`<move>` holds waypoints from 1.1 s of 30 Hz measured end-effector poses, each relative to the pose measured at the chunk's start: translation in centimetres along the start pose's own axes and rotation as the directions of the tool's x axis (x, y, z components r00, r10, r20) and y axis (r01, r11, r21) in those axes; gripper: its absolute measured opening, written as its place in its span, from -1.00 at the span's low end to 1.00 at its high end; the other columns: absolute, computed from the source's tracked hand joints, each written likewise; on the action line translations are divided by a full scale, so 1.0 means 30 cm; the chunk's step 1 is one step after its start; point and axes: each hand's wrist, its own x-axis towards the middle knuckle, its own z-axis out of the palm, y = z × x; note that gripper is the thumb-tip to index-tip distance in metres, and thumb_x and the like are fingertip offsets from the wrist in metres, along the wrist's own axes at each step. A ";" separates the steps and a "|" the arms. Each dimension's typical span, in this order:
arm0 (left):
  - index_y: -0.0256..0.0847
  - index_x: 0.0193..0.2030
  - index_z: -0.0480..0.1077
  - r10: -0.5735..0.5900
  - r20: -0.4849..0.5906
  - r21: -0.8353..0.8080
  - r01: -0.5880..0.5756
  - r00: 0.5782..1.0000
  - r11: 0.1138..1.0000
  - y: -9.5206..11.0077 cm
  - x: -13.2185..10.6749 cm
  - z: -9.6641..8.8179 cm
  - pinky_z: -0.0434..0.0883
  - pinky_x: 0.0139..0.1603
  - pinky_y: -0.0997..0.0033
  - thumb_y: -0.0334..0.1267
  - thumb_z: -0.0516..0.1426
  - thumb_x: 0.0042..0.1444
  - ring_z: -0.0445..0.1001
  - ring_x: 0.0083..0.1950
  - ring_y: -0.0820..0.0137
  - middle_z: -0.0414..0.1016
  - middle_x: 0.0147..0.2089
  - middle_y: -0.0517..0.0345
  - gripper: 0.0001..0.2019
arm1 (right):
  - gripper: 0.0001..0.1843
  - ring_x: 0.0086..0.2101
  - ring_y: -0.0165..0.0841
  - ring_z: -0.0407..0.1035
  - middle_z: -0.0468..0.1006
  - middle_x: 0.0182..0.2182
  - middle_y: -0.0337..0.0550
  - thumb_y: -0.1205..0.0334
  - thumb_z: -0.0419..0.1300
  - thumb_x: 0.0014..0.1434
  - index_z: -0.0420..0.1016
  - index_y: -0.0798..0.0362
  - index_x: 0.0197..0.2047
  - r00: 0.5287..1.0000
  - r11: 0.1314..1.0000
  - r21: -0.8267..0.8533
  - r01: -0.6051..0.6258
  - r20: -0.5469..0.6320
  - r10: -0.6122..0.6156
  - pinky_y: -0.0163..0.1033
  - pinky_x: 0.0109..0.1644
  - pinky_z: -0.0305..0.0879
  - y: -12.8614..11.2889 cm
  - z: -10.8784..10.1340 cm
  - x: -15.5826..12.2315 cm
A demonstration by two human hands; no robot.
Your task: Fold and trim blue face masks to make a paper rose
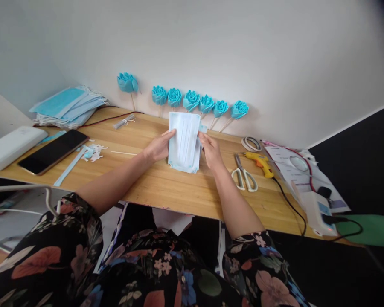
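Between my two hands, upright above the table, is a small stack of pale blue face masks [184, 143] with trimmed edges. My left hand [160, 147] pinches its left edge, thumb on the front. On the opposite edge my right hand [210, 149] grips it the same way, fingers hidden behind. A thin wooden stick [123, 153] lies by my left wrist. To the right of my right hand are scissors [242, 172] with white handles and a yellow glue gun [260, 163]. Several blue flowers made of folded material [191, 100] stand on sticks against the wall behind.
A pile of masks [68, 104], a phone [54, 151], a white box-like device [16, 147] and cut scraps [94, 152] occupy the left. At right are tape rolls [251, 144], printed paper [283, 162] and a power strip [320, 213] with cords. The table's front edge [173, 208] is close to my body.
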 end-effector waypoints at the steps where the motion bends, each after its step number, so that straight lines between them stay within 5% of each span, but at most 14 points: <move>1: -0.27 0.06 0.48 -0.004 0.011 0.007 0.004 1.000 1.000 -0.001 -0.002 0.002 0.34 0.35 0.00 -0.18 0.14 0.29 0.49 0.21 0.06 0.64 -0.02 -0.04 -0.71 | -0.59 -0.19 -0.31 0.44 0.61 -0.30 -0.23 -0.19 0.24 0.13 0.61 -0.01 -0.26 1.000 1.000 -0.015 -0.022 0.018 0.022 -0.18 -0.02 0.34 0.005 0.001 -0.001; 6: -0.31 0.15 0.44 -0.020 0.016 0.034 0.019 1.000 0.999 -0.005 -0.006 0.010 0.31 0.37 -0.05 -0.18 0.15 0.28 0.49 0.21 0.03 0.62 0.01 -0.12 -0.63 | -0.58 -0.46 -0.45 0.18 0.33 -0.56 -0.35 -0.18 0.37 -0.04 0.47 0.02 -0.49 0.997 0.995 -0.078 -0.069 -0.048 0.066 -0.29 -0.33 0.14 0.019 -0.005 0.008; 19: -0.26 0.08 0.47 0.012 -0.093 0.011 -0.011 0.996 1.000 0.002 0.003 0.010 0.35 0.35 0.00 -0.19 0.19 0.23 0.50 0.21 0.04 0.64 -0.01 -0.08 -0.68 | -0.41 -0.53 -0.49 0.01 0.08 -0.62 -0.40 -0.30 0.33 -0.05 0.18 -0.01 -0.58 0.959 0.999 -0.042 -0.016 -0.284 0.003 -0.32 -0.44 0.04 0.021 -0.013 0.018; 24: -0.28 0.04 0.47 0.036 -0.223 -0.008 -0.039 0.974 0.999 0.017 0.012 -0.013 0.33 0.36 0.03 -0.14 0.12 0.28 0.46 0.25 0.06 0.62 0.02 -0.10 -0.69 | -0.52 -0.44 -0.45 0.25 0.33 -0.54 -0.38 -0.23 0.33 -0.04 0.31 0.00 -0.45 0.914 0.999 0.021 0.024 -0.407 -0.014 -0.32 -0.29 0.26 0.052 -0.076 0.056; 27: -0.29 0.06 0.46 0.020 -0.268 -0.022 -0.027 0.963 0.999 0.028 0.012 -0.021 0.33 0.35 0.07 -0.13 0.09 0.29 0.45 0.27 0.10 0.62 0.03 -0.09 -0.67 | -0.54 -0.23 -0.36 0.43 0.56 -0.26 -0.26 -0.12 0.35 -0.05 0.41 -0.01 -0.20 0.895 0.995 0.064 0.075 -0.445 -0.039 -0.22 -0.07 0.38 0.069 -0.108 0.076; 30: -0.30 0.06 0.47 0.013 -0.260 -0.039 -0.024 0.965 0.999 0.035 0.011 -0.022 0.36 0.33 0.15 -0.12 0.08 0.31 0.44 0.27 0.15 0.61 0.06 -0.08 -0.67 | -0.36 -0.02 -0.32 0.46 0.55 0.03 -0.17 -0.02 0.39 -0.08 0.35 -0.07 0.06 0.872 0.983 0.110 0.145 -0.485 -0.074 -0.12 0.13 0.38 0.074 -0.124 0.086; 33: -0.28 0.04 0.47 0.033 -0.230 -0.044 -0.044 0.973 0.998 0.035 0.010 -0.013 0.39 0.30 0.19 -0.14 0.09 0.31 0.49 0.23 0.18 0.63 0.02 -0.04 -0.69 | -0.31 0.04 -0.29 0.46 0.55 0.06 -0.15 -0.01 0.39 -0.09 0.33 -0.07 0.11 0.867 0.979 0.131 0.154 -0.493 -0.071 -0.05 0.20 0.37 0.070 -0.122 0.087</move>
